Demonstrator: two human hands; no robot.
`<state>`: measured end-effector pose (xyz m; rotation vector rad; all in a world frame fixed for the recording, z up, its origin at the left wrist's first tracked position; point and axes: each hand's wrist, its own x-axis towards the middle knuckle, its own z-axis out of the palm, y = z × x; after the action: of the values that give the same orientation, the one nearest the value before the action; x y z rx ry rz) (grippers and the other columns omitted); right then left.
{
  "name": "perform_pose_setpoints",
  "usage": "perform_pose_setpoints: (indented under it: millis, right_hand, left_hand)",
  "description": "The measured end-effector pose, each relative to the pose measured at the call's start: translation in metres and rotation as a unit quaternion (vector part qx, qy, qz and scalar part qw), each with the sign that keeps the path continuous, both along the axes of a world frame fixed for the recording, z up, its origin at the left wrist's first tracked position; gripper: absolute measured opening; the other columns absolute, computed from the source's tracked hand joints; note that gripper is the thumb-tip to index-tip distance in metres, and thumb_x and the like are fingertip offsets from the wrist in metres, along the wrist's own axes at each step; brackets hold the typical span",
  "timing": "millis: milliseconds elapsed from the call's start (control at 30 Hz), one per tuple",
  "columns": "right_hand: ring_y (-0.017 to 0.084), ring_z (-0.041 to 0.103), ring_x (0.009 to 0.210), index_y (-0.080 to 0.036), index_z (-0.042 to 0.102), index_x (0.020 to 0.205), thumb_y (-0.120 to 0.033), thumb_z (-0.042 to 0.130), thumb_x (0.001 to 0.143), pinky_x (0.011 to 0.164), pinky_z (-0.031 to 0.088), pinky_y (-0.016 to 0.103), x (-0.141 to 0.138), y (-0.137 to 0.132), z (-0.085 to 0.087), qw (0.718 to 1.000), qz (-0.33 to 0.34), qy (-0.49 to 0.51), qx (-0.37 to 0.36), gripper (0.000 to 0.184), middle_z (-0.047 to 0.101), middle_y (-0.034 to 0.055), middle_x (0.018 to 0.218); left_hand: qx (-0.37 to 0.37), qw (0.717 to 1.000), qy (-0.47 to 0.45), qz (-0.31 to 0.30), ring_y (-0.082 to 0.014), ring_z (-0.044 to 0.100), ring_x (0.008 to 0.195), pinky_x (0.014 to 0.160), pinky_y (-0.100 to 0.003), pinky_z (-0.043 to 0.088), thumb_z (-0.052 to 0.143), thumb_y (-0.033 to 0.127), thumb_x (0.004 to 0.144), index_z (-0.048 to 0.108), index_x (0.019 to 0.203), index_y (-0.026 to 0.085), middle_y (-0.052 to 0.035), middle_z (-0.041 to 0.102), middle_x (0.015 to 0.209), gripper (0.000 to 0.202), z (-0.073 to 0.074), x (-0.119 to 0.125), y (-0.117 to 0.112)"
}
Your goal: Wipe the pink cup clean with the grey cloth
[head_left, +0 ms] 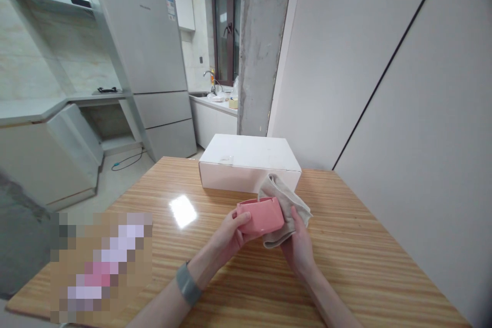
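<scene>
My left hand (229,238) is closed around the left end of a small pink box-shaped container (259,216), held just above the wooden table (346,256). My right hand (299,246) grips a beige cloth (284,202) that is pressed against the container's right side and drapes over its top. A grey band sits on my left wrist.
A white cardboard box (249,161) lies closed on the table just behind my hands. A blurred patch covers the table's near-left corner. A white wall runs along the right. A fridge (149,61) and kitchen counters stand beyond the table to the left.
</scene>
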<state>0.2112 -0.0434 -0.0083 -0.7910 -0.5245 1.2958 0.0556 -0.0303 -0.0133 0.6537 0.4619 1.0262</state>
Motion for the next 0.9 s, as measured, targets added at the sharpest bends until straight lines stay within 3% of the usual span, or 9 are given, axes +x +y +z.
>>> perform_pose_setpoints:
  millis: [133, 233, 367, 500, 633, 767, 900]
  right_hand:
    - [0.026, 0.062, 0.116, -0.025, 0.074, 0.096, -0.049, 0.074, 0.068, 0.099, 0.050, 0.039, -0.004, -0.003, -0.014, 0.998, -0.031, -0.020, -0.044, 0.036, 0.078, 0.0003, 0.097]
    - [0.024, 0.060, 0.120, -0.026, 0.075, 0.092, -0.044, 0.078, 0.063, 0.103, 0.047, 0.036, -0.007, -0.004, -0.019, 0.997, -0.042, -0.041, -0.043, 0.034, 0.078, -0.0003, 0.099]
    - [0.024, 0.064, 0.113, -0.025, 0.073, 0.093, -0.046, 0.080, 0.060, 0.096, 0.052, 0.036, -0.004, -0.001, -0.013, 0.996, -0.058, 0.004, -0.061, 0.040, 0.078, -0.0021, 0.093]
    - [0.026, 0.070, 0.100, -0.025, 0.069, 0.103, -0.043, 0.073, 0.070, 0.085, 0.058, 0.041, 0.006, 0.002, -0.001, 0.994, -0.068, 0.060, -0.067, 0.038, 0.079, -0.0024, 0.085]
    - [0.029, 0.069, 0.103, -0.022, 0.070, 0.102, -0.048, 0.067, 0.076, 0.085, 0.058, 0.042, 0.005, -0.001, 0.009, 0.995, -0.017, 0.065, -0.067, 0.036, 0.079, 0.0028, 0.090]
    - [0.030, 0.068, 0.106, -0.020, 0.070, 0.104, -0.053, 0.064, 0.076, 0.087, 0.056, 0.043, -0.001, -0.005, 0.014, 0.994, 0.039, 0.064, -0.083, 0.045, 0.078, 0.0064, 0.096]
    - [0.031, 0.066, 0.108, -0.021, 0.072, 0.101, -0.053, 0.065, 0.075, 0.088, 0.056, 0.045, -0.003, -0.005, 0.011, 0.993, 0.044, 0.068, -0.089, 0.041, 0.078, 0.0056, 0.095]
  left_hand:
    - [-0.030, 0.995, 0.064, 0.070, -0.0256, 0.067, 0.092, 0.071, -0.034, 0.057, 0.069, 0.041, 0.081, 0.060, 0.114, 0.013, -0.0143, 0.069, 0.109, 0.045, -0.002, 0.001, 0.003]
    - [0.000, 0.991, 0.079, 0.108, -0.0237, 0.065, 0.099, 0.081, -0.033, 0.054, 0.070, 0.038, 0.080, 0.059, 0.117, 0.015, -0.0126, 0.067, 0.116, 0.045, 0.001, 0.002, 0.004]
    - [0.008, 0.997, 0.050, 0.060, -0.0250, 0.061, 0.108, 0.090, -0.035, 0.050, 0.058, 0.045, 0.085, 0.064, 0.113, 0.016, -0.0110, 0.067, 0.118, 0.041, 0.005, 0.005, 0.006]
    - [0.017, 0.993, 0.100, 0.067, -0.0238, 0.063, 0.106, 0.092, -0.034, 0.047, 0.065, 0.036, 0.080, 0.066, 0.110, 0.018, -0.0091, 0.066, 0.119, 0.036, 0.002, 0.005, 0.008]
    - [0.070, 0.981, 0.128, 0.130, -0.0263, 0.059, 0.112, 0.097, -0.034, 0.042, 0.076, 0.038, 0.074, 0.066, 0.112, 0.014, -0.0130, 0.067, 0.117, 0.046, -0.004, 0.004, 0.007]
    - [0.073, 0.990, 0.072, 0.094, -0.0282, 0.055, 0.118, 0.100, -0.036, 0.041, 0.077, 0.043, 0.073, 0.059, 0.123, 0.016, -0.0125, 0.064, 0.125, 0.060, -0.004, 0.004, 0.004]
    - [0.051, 0.995, 0.056, 0.070, -0.0313, 0.058, 0.113, 0.093, -0.040, 0.046, 0.075, 0.046, 0.074, 0.061, 0.119, 0.014, -0.0139, 0.066, 0.119, 0.057, 0.002, 0.006, 0.001]
